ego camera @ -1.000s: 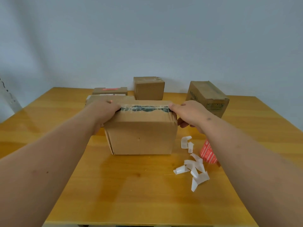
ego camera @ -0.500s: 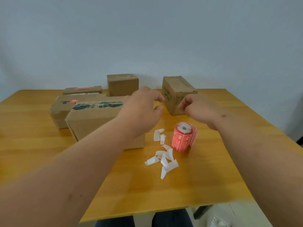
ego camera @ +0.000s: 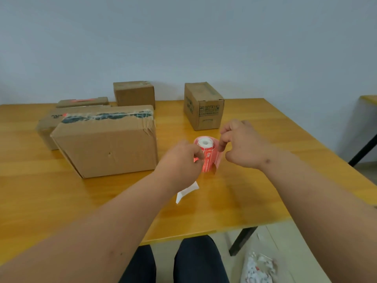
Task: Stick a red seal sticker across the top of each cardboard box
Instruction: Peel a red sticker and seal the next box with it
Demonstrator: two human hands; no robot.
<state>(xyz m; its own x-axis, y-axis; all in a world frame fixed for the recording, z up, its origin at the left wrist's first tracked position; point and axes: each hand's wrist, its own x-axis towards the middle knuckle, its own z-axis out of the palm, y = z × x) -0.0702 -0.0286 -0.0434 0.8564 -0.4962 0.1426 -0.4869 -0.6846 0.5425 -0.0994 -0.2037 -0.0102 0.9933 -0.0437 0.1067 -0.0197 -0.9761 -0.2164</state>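
Observation:
A red seal sticker roll (ego camera: pixel 206 153) with a white core stands on the wooden table (ego camera: pixel 255 193). My left hand (ego camera: pixel 181 164) grips its left side. My right hand (ego camera: pixel 241 147) pinches at its right edge with thumb and forefinger. A large cardboard box (ego camera: pixel 106 146) with dark tape along its top sits left of the roll. Behind that box lies a long box (ego camera: pixel 48 127) with a small red mark on top. A flat box (ego camera: pixel 82 102) bearing a red sticker is further back. Two plain boxes stand at the back centre (ego camera: pixel 133 94) and back right (ego camera: pixel 202 108).
A white backing strip (ego camera: pixel 186 192) lies on the table, partly hidden under my left wrist. The table's front edge is near my dark-trousered knees (ego camera: pixel 195 260). A bag of scraps (ego camera: pixel 259 268) lies on the floor at the right. Another table's corner (ego camera: pixel 369 98) shows far right.
Both hands left the large box and came right and down to the sticker roll. The view swung right, so the boxes now sit further left.

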